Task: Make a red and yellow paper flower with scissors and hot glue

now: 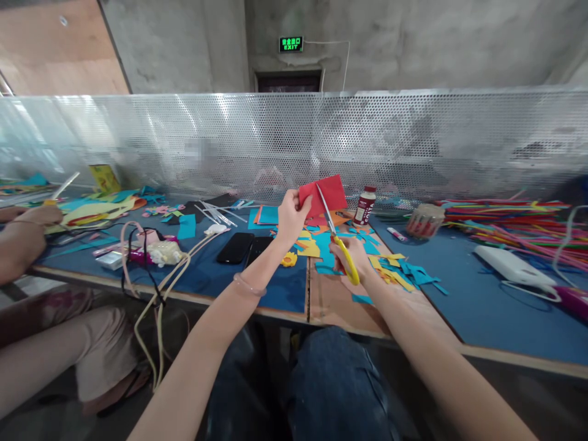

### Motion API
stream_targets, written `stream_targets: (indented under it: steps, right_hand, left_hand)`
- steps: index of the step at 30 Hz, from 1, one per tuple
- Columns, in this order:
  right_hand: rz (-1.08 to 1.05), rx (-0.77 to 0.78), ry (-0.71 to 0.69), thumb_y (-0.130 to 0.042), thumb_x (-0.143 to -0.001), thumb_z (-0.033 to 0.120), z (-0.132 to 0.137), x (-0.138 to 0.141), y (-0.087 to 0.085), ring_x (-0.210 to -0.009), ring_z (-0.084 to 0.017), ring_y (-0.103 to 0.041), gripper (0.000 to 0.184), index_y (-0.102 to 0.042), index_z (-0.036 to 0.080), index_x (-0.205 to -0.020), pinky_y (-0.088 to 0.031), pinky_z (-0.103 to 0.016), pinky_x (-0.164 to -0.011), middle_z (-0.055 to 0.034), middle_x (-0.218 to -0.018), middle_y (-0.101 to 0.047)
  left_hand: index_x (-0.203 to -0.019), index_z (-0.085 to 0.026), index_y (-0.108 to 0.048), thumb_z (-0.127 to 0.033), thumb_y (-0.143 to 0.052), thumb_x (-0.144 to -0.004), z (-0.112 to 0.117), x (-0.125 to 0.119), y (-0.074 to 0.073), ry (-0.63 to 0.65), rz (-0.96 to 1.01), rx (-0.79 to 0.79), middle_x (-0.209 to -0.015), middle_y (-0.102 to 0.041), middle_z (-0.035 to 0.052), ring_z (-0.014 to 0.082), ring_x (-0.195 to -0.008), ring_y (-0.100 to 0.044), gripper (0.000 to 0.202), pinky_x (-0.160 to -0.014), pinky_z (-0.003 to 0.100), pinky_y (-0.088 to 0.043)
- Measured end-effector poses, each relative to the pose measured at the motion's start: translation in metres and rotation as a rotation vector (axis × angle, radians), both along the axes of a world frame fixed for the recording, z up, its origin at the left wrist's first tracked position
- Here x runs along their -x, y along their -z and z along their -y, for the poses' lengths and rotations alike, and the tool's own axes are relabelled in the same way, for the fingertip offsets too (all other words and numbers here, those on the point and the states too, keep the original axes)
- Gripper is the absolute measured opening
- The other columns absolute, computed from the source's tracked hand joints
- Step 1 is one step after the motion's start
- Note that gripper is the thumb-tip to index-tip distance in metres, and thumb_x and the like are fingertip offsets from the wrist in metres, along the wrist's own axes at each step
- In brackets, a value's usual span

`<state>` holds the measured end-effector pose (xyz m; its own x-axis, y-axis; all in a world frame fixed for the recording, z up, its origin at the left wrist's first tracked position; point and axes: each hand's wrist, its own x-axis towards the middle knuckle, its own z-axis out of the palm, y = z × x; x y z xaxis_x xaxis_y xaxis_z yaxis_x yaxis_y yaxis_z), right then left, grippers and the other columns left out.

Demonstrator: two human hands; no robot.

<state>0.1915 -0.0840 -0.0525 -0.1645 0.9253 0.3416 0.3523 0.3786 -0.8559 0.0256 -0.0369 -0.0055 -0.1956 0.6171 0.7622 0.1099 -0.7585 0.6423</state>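
Observation:
My left hand (293,215) pinches a sheet of red paper (331,190) by its left end, holding it above the table. In my right hand (354,256) is a pair of scissors (350,263) with yellow handles. Their blades point up and lie across the red paper near its middle; whether they have cut into it I cannot tell. Below the hands lie blue paper scraps (325,262) and yellow paper scraps (309,245). A small yellow paper flower (289,260) sits near my left wrist.
Phones (235,247) and tangled cables (184,264) lie to the left. A dark red bottle (364,207), a clear jar (424,220), a white power strip (514,267) and colourful pipe cleaners (505,214) are on the right. A perforated metal screen (220,147) stands behind. A co-worker's hand (41,215) is at far left.

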Motion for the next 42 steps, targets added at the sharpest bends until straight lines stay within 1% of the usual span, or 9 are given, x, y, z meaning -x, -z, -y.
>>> stream_targets:
  steps: [5, 8, 13, 23, 29, 34, 42]
  right_hand:
    - [-0.016, -0.027, 0.037, -0.052, -0.070, 0.031, -0.0073, -0.0009, 0.0054, -0.031, -0.011, -0.048, 0.018, -0.048, 0.018, -0.059, -0.037, -0.020, -0.031, 0.0047, -0.038, -0.047]
    - [-0.022, -0.039, 0.048, -0.053, -0.069, 0.030, -0.0094, -0.0018, 0.0071, -0.031, -0.010, -0.047, 0.018, -0.046, 0.018, -0.057, -0.038, -0.020, -0.031, 0.0053, -0.040, -0.045]
    - [-0.023, -0.038, 0.055, -0.053, -0.069, 0.030, -0.0086, -0.0028, 0.0063, -0.031, -0.010, -0.047, 0.021, -0.043, 0.019, -0.055, -0.039, -0.020, -0.030, 0.0054, -0.040, -0.044]
    - [-0.019, 0.002, 0.069, -0.053, -0.069, 0.032, -0.0086, -0.0015, 0.0062, -0.029, -0.012, -0.048, 0.019, -0.046, 0.018, -0.057, -0.037, -0.021, -0.027, 0.0050, -0.040, -0.045]
    - [-0.027, 0.005, 0.086, -0.053, -0.070, 0.035, -0.0069, -0.0004, 0.0039, -0.029, -0.010, -0.044, 0.023, -0.045, 0.018, -0.056, -0.037, -0.020, -0.026, 0.0047, -0.040, -0.044]
    - [-0.031, 0.008, 0.093, -0.053, -0.071, 0.036, -0.0061, -0.0002, 0.0031, -0.030, -0.007, -0.041, 0.024, -0.045, 0.018, -0.056, -0.037, -0.018, -0.026, 0.0051, -0.040, -0.043]
    - [-0.030, -0.004, 0.086, -0.053, -0.071, 0.036, -0.0077, -0.0005, 0.0056, -0.029, -0.008, -0.042, 0.023, -0.045, 0.019, -0.057, -0.038, -0.019, -0.026, 0.0059, -0.040, -0.042]
  left_hand:
    - [-0.089, -0.019, -0.048, -0.039, -0.056, -0.081, 0.0014, 0.0008, -0.0002, 0.002, -0.001, -0.004, -0.074, -0.062, 0.0010, 0.0112, -0.064, -0.061, 0.022, -0.051, 0.020, -0.047]
    - [-0.090, -0.019, -0.049, -0.039, -0.055, -0.082, 0.0017, 0.0007, -0.0002, -0.005, -0.008, -0.005, -0.073, -0.062, 0.0006, 0.0109, -0.062, -0.060, 0.023, -0.050, 0.019, -0.046]
    - [-0.090, -0.019, -0.049, -0.039, -0.056, -0.081, 0.0013, 0.0000, -0.0004, -0.009, 0.004, -0.010, -0.075, -0.063, 0.0015, 0.0112, -0.063, -0.061, 0.023, -0.052, 0.020, -0.046]
    - [-0.089, -0.019, -0.049, -0.040, -0.055, -0.082, 0.0010, 0.0004, 0.0001, -0.029, -0.010, -0.007, -0.075, -0.064, 0.0020, 0.0114, -0.065, -0.062, 0.023, -0.053, 0.020, -0.047]
    - [-0.088, -0.019, -0.049, -0.040, -0.056, -0.081, 0.0000, 0.0004, -0.0003, -0.029, -0.002, -0.014, -0.077, -0.065, 0.0029, 0.0120, -0.067, -0.063, 0.023, -0.055, 0.020, -0.048]
    - [-0.088, -0.019, -0.049, -0.040, -0.056, -0.081, -0.0013, 0.0006, 0.0002, -0.030, -0.004, -0.007, -0.074, -0.064, 0.0020, 0.0111, -0.063, -0.062, 0.023, -0.052, 0.020, -0.047]
    - [-0.087, -0.019, -0.049, -0.042, -0.057, -0.080, -0.0014, 0.0006, 0.0003, -0.017, 0.012, -0.006, -0.076, -0.064, 0.0026, 0.0119, -0.064, -0.062, 0.025, -0.052, 0.020, -0.049]
